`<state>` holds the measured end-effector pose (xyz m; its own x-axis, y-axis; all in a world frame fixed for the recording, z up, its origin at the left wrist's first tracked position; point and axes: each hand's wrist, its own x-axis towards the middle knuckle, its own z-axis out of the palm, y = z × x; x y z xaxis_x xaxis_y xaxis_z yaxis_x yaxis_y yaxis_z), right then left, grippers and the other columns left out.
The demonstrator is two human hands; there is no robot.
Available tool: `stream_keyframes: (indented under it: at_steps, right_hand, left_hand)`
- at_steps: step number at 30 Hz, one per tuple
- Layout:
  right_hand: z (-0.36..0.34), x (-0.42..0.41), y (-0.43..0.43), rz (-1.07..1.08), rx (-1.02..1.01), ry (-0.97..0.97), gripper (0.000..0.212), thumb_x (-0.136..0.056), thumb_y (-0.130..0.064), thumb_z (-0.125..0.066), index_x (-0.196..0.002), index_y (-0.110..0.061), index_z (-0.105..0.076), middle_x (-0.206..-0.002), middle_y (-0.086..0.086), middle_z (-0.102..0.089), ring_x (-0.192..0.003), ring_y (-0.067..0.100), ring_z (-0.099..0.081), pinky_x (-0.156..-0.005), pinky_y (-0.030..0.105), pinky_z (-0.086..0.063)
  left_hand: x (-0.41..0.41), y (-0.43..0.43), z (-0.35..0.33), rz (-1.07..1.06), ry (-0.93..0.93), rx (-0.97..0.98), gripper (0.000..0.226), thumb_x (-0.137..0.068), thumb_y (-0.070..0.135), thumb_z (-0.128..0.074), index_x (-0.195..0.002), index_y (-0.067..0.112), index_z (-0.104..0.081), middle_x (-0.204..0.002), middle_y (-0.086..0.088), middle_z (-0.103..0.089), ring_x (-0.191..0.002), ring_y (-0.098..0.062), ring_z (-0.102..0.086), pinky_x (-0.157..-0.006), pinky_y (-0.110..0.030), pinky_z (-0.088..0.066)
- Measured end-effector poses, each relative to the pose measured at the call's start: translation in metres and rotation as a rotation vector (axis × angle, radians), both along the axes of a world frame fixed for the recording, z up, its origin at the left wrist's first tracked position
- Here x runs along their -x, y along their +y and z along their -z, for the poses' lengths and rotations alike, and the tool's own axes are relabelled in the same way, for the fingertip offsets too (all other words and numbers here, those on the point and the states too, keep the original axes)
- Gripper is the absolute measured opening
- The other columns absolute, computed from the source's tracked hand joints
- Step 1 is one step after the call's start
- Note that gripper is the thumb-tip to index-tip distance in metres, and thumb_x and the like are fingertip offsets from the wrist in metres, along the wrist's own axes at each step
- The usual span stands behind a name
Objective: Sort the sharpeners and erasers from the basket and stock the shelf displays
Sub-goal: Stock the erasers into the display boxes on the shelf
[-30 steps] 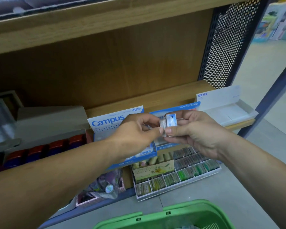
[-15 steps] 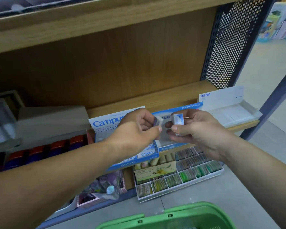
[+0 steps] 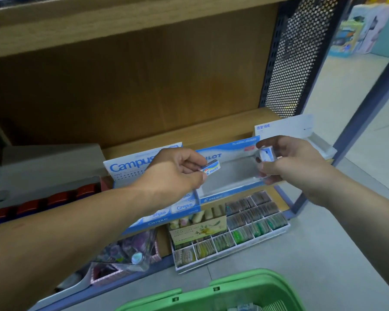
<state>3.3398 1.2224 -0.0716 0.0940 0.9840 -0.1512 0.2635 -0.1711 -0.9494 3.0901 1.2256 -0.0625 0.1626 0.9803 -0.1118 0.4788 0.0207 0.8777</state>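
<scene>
Two small erasers are held above the shelf: the left hand (image 3: 173, 176) has its grip pinched, between thumb and fingers, on one sleeved eraser (image 3: 211, 169), just over the left end of the Pilot box (image 3: 231, 178), which looks empty inside. At the right end of that box the right hand (image 3: 299, 169) closes its grip round a second eraser (image 3: 266, 154), perhaps a small stack, I cannot tell. I judge such erasers light, firm and not fragile, with a smooth paper sleeve that may slip, so it is best to pinch them across the long sides.
</scene>
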Motion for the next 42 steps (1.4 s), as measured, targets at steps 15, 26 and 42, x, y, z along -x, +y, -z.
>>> stream_keyframes:
  at_steps: [15,26,42]
  right_hand:
    - [0.032,-0.03,-0.006,0.097,-0.027,0.075,0.031,-0.083,0.008,-0.075,-0.109,-0.008,-0.069,-0.108,0.02,-0.067,-0.071,0.022,-0.067,-0.07,0.043,-0.062]
    - [0.038,-0.025,-0.006,0.066,-0.1,-0.026,0.032,-0.079,0.005,-0.079,-0.099,-0.019,-0.072,-0.103,0.009,-0.069,-0.072,0.022,-0.068,-0.06,0.036,-0.062]
    - [-0.005,0.083,-0.009,-0.188,0.085,0.36,0.019,-0.096,-0.004,-0.066,-0.114,-0.01,-0.066,-0.106,0.013,-0.076,-0.1,0.027,-0.075,-0.078,0.043,-0.064]
  left_hand:
    - [-0.082,0.043,0.032,0.065,0.196,0.22,0.01,-0.081,0.009,-0.082,-0.089,0.012,-0.077,-0.086,-0.011,-0.078,-0.072,-0.017,-0.073,-0.071,-0.027,-0.063]
    - [-0.088,0.038,0.034,0.114,0.249,0.174,0.01,-0.089,0.017,-0.075,-0.095,0.023,-0.08,-0.097,0.008,-0.074,-0.089,-0.005,-0.066,-0.069,-0.016,-0.05]
    - [0.051,-0.002,-0.039,-0.149,-0.238,0.216,0.03,-0.084,0.013,-0.081,-0.11,0.008,-0.069,-0.096,-0.013,-0.078,-0.086,-0.021,-0.073,-0.082,-0.034,-0.061]
